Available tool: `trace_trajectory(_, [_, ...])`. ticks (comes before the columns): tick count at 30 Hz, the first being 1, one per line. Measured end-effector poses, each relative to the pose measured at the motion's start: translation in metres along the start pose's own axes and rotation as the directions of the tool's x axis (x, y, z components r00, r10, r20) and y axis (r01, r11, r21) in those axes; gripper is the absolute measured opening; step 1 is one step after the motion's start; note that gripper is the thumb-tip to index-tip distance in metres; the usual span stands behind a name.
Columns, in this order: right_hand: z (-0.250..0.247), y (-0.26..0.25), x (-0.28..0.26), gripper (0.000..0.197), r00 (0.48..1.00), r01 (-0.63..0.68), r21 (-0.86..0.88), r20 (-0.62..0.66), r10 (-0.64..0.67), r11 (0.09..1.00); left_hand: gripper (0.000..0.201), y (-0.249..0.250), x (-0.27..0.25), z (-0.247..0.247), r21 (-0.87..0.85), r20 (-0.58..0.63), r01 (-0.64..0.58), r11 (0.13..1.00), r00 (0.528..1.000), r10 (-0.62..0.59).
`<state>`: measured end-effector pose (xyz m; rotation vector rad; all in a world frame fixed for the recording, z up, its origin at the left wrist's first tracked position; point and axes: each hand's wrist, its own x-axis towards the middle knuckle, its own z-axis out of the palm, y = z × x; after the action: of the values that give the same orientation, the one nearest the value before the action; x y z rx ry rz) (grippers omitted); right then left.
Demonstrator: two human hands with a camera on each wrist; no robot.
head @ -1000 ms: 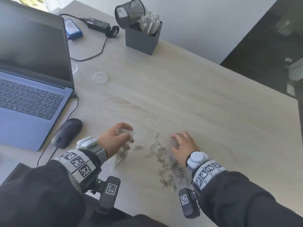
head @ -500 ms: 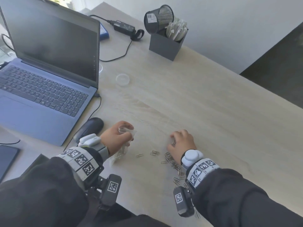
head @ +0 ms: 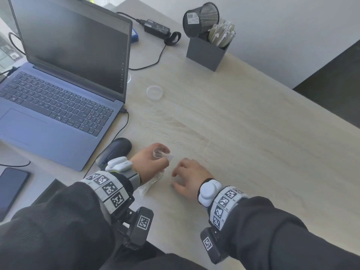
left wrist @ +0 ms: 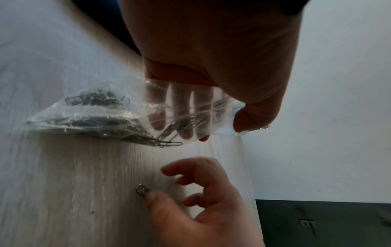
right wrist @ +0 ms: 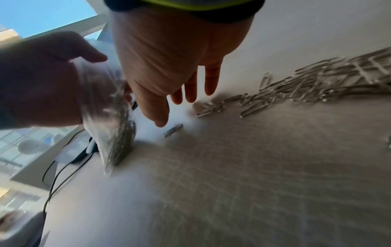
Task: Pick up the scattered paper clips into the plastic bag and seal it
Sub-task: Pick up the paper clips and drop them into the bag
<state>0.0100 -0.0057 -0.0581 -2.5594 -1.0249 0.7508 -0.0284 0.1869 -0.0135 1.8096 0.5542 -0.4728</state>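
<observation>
My left hand [head: 153,159] grips the mouth of a clear plastic bag [head: 153,182] and holds it open just above the desk. Several paper clips lie in the bag [left wrist: 88,115]. My right hand [head: 185,178] hovers low beside the bag with relaxed fingers. Its thumb touches a single paper clip [left wrist: 142,190] on the wood, seen also in the right wrist view as a lone clip [right wrist: 173,130]. A pile of loose paper clips [right wrist: 317,80] lies to the right of that hand. In the head view my right arm hides the pile.
An open laptop [head: 58,84] stands at the left, with a black mouse [head: 115,151] and a phone [head: 11,188] near it. A clear round lid [head: 154,92] lies mid-desk. A grey organiser box [head: 206,53] and a power adapter [head: 155,28] sit at the back.
My right hand has moved left from the pile of clips to just beside the bag. The left hand still holds the bag open in the same spot. The head camera has swung left.
</observation>
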Motion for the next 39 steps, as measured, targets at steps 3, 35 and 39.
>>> trace_trajectory(3, [0.01, -0.006, 0.001, 0.017, 0.991, 0.125, -0.095, -0.03, -0.128, 0.988, 0.033, -0.002, 0.001, 0.002, 0.014, -0.007, 0.004, 1.0, 1.0, -0.004])
trace_trajectory(35, [0.015, 0.053, -0.111, 0.042, 0.996, -0.023, -0.036, -0.084, 0.02, 0.999, 0.029, 0.013, -0.007, 0.083, 0.178, 0.178, -0.095, 0.98, 0.982, 0.063])
trace_trajectory(39, [0.031, 0.054, -0.123, 0.045, 0.997, 0.072, -0.097, 0.005, -0.072, 0.993, 0.028, 0.014, -0.01, 0.094, 0.202, 0.194, -0.108, 0.974, 0.979, 0.068])
